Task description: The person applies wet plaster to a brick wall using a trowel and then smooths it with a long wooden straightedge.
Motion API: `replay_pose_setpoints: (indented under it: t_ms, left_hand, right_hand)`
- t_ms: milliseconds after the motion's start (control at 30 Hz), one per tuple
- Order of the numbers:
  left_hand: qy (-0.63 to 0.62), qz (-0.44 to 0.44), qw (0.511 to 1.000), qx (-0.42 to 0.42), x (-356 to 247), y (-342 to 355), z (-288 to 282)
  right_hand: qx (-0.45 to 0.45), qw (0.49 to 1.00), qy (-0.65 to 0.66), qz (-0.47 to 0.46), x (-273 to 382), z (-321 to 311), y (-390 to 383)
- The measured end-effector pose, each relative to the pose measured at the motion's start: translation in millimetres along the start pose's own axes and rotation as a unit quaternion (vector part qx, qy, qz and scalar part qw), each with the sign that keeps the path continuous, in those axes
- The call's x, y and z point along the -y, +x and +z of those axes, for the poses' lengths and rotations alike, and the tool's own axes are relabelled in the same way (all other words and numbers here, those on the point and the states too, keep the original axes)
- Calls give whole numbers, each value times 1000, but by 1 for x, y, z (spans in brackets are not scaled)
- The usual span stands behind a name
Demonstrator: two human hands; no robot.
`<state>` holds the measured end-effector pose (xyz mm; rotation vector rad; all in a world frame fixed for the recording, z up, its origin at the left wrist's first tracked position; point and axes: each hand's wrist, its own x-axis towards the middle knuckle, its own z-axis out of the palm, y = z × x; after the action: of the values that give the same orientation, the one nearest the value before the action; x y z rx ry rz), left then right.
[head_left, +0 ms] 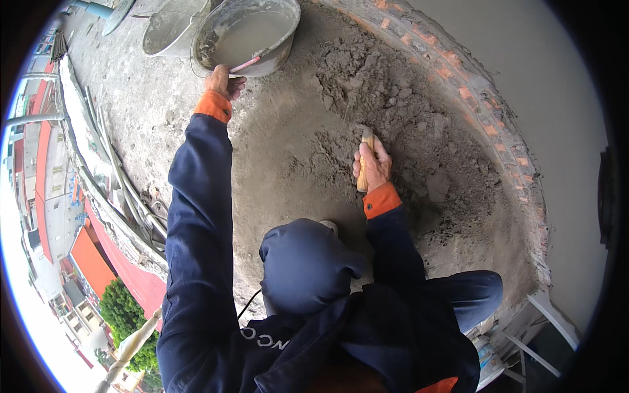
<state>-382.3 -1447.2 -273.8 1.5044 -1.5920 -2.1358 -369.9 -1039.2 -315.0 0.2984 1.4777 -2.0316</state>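
My left hand [225, 83] is closed at the near rim of a round bucket [288, 49], gripping its wire handle beside the pink grip [246, 64]. Grey, watery liquid [252, 39] fills part of that bucket. Lower and to the right, my right hand [375, 165] is wrapped round the wooden handle of a trowel [362, 182]. Its metal end points away from me, over the wet mortar heap [419, 124]; the blade cannot be told apart from the grey mix. Both arms are stretched forward, the left one further.
A second grey bucket [164, 33] stands left of the first. A low brick edge [481, 108] curves along the right, with a smooth grey surface [557, 98] beyond it. Pipes [118, 170] lie along the left edge, above rooftops [92, 259]. My knees are near the mortar.
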Motion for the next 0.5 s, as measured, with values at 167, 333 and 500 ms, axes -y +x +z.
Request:
replay_pose_setpoints:
  t_ms: [167, 333, 500]
  left_hand:
    - [-6, 14, 1000, -26, 4, -4, 5]
    - [-2, 17, 998, -61, 3, -2, 7]
    - [5, 1, 998, -70, 1, 0, 8]
  right_hand:
    - [-83, 993, 78, -24, 8, 5, -35]
    - [111, 977, -145, 112, -44, 107, -20]
    - [-36, 997, -36, 62, -31, 130, 92]
